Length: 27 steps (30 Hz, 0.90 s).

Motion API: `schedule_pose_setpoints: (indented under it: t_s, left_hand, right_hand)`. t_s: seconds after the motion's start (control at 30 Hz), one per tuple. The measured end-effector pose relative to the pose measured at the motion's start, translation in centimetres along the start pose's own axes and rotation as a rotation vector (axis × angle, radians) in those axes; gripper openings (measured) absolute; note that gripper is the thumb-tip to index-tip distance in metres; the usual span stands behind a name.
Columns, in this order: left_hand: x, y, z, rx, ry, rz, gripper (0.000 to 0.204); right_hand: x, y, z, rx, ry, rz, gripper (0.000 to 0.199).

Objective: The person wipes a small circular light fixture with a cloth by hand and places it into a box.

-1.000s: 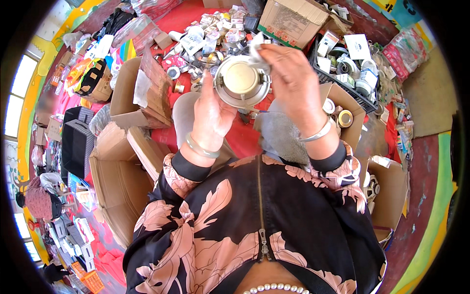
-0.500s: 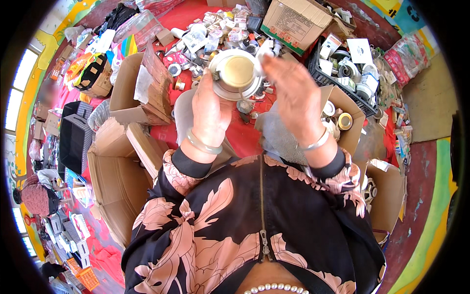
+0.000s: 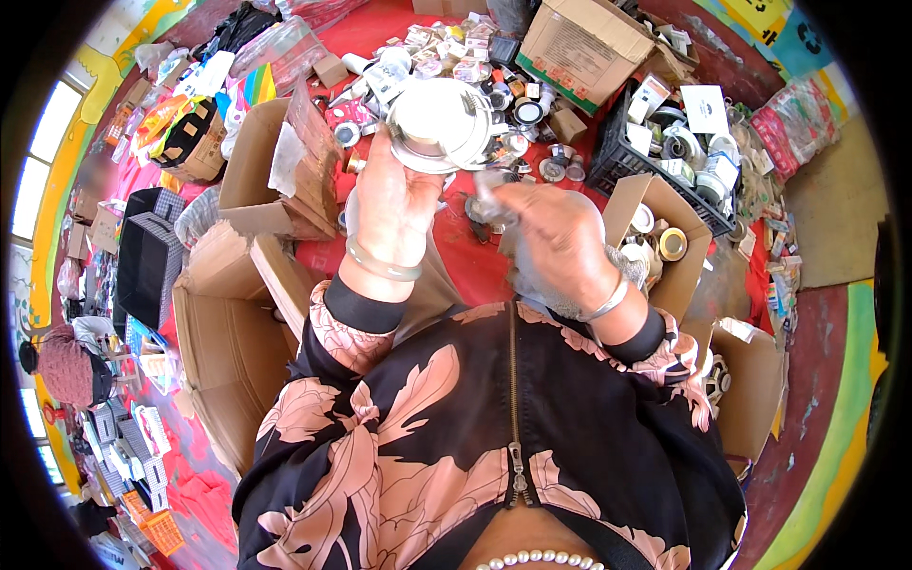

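Round white light fitting [image 3: 439, 119] is grasped by the fingers of the left hand [image 3: 391, 195], raised before scattered goods; at right, a blurred whitish wad [image 3: 488, 195] is pinched by the right hand's [image 3: 562, 233] fingers, near an open cardboard box [image 3: 688, 274].

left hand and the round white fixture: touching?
Touching. The head view shows the left hand holding the round white fixture, its thumb against the left rim.

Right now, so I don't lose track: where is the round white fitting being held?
In the head view's upper middle, slightly left, the round white fitting is in the left hand, with the right hand below and right of it.
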State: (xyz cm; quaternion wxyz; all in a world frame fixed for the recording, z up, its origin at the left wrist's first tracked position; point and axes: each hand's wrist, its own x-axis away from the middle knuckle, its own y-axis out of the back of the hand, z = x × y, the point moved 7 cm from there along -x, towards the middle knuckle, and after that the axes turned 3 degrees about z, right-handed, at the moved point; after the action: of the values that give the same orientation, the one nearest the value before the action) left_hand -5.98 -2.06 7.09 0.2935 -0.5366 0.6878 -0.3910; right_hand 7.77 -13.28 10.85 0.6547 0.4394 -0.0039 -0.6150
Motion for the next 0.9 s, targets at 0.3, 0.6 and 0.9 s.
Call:
schedule_pose_setpoints:
  t_s: [0.3, 0.6, 0.9]
  left_hand:
    - [0.9, -2.3, 1.7, 0.072, 0.041, 0.081, 0.038]
    - [0.8, -2.9, 3.0, 0.081, -0.034, 0.120, 0.034]
    - [1.7, -4.0, 3.2, 0.011, -0.089, 0.110, 0.038]
  right_hand:
    - [-3.2, 5.0, 1.4, 0.383, 0.177, -0.331, 0.030]
    - [-2.7, 0.8, 1.0, 0.362, 0.082, -0.187, 0.021]
    - [-2.7, 0.0, 1.3, 0.280, 0.061, -0.193, 0.021]
